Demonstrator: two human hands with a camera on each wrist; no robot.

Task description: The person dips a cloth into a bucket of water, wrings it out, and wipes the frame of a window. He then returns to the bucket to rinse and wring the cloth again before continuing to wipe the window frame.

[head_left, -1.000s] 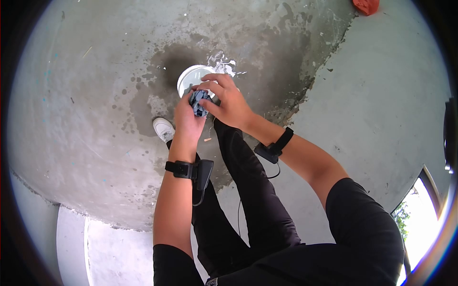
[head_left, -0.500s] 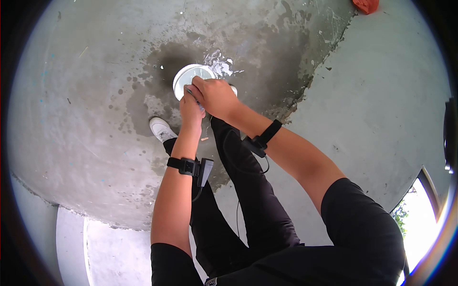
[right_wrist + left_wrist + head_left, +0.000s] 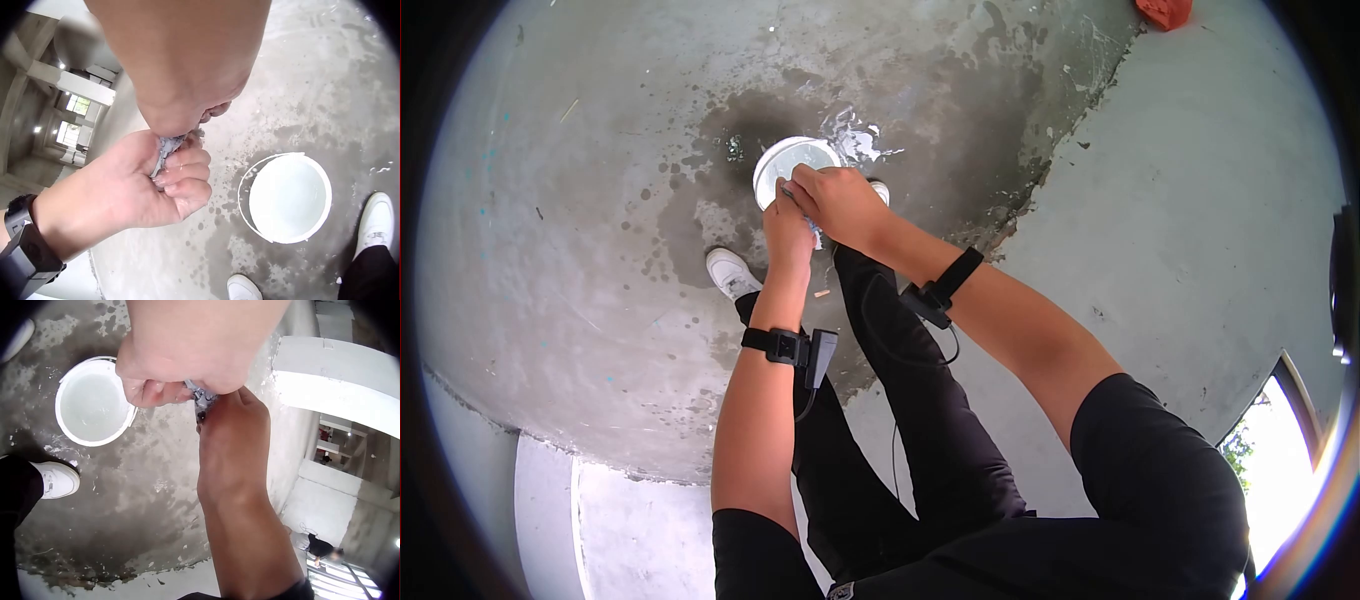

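Both hands grip a wet, crumpled blue-grey cloth (image 3: 203, 399), mostly hidden inside the fingers. In the head view the left hand (image 3: 787, 232) and right hand (image 3: 842, 205) touch each other beside the near rim of a white bucket (image 3: 762, 190). Curled fingers of the left hand (image 3: 147, 181) wrap the cloth (image 3: 165, 153) in the right wrist view, with the right hand (image 3: 187, 94) closed just above it. The bucket (image 3: 322, 219) holds cloudy water and has its handle lowered to one side.
Wet patches and a puddle (image 3: 855, 138) surround the bucket on the concrete floor. White shoes (image 3: 730, 272) stand close by. A red object (image 3: 1166, 12) lies at the top right. Another person (image 3: 320, 547) is in the distance in the left wrist view.
The right hand has gone from loosely spread fingers over the bundled cloth to a closed grip on it. The cloth, which bulged out in view, is now mostly covered by both hands.
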